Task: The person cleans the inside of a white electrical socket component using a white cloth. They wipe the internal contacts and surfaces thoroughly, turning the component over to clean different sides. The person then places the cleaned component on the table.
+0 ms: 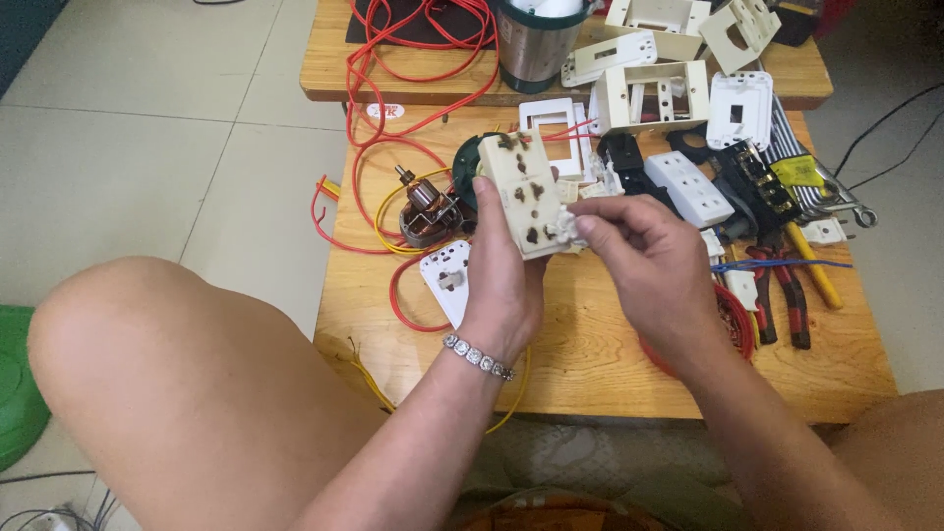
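Note:
My left hand (501, 280) grips a cream socket plate (521, 192) from below and holds it upright above a low wooden table (600, 344). The plate has several scorched, dark socket holes. My right hand (644, 251) pinches a small white piece (562, 228) at the plate's lower right edge, fingers closed on it. A beaded bracelet (479, 357) circles my left wrist. Behind the plate lie a small motor armature (425, 208) and a white socket insert (447, 280).
Red wire (393, 74) loops over the table's left side and a second wooden table (423, 79) behind. White and cream socket frames (649, 93), a white double socket (688, 187), red-handled pliers (782, 295), a yellow-handled tool (814, 265) and a metal cylinder (536, 44) crowd the back and right. My knees flank the table.

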